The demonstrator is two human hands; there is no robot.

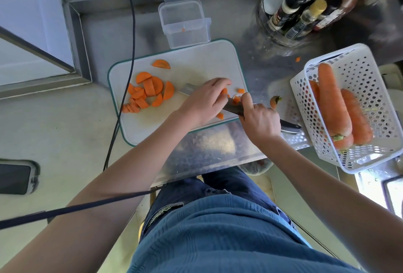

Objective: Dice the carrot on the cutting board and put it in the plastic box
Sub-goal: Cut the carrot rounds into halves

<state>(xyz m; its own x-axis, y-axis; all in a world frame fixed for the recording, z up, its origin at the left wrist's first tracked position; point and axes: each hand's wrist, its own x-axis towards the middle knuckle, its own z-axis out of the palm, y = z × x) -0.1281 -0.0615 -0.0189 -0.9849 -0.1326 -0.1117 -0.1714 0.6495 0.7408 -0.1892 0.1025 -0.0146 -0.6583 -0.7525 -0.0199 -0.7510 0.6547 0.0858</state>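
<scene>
**A:** Orange on white is what I've got: a heap of half-moon carrot slices [145, 92] at nine o'clock on the cutting board [196, 63], with one stray slice up toward eleven. What are the hands doing?

**B:** From my seat, the right hand [260, 121] is wrapped round the handle of the knife [234, 108], blade lying across the board's three o'clock side. The left hand [201, 100] has its fingers curled down onto a few small carrot pieces [224, 92] right at the blade, pinning them. A couple of cut bits sit on the blade and just past it.

**A:** And the plastic box [185, 24]?

**B:** At twelve o'clock, touching the board's far edge, lid off. I see only one tiny orange speck inside, so I judge the transfer barely begun.

**A:** How do you reckon the carrot handles?

**B:** Stiff and dense, I'd say; it should snap cleanly rather than squash. The flat cut faces ought to sit steady, but the small dice are light and likely to skitter or roll off, as one bit already lies on the steel counter [250, 59] at two o'clock. I'd hold the slices flat-side down with fingertips tucked back from the edge, and scoop the dice together rather than pinch each.

**A:** Spare carrots?

**B:** Whole ones in the white basket [370, 115] at three o'clock.
</scene>
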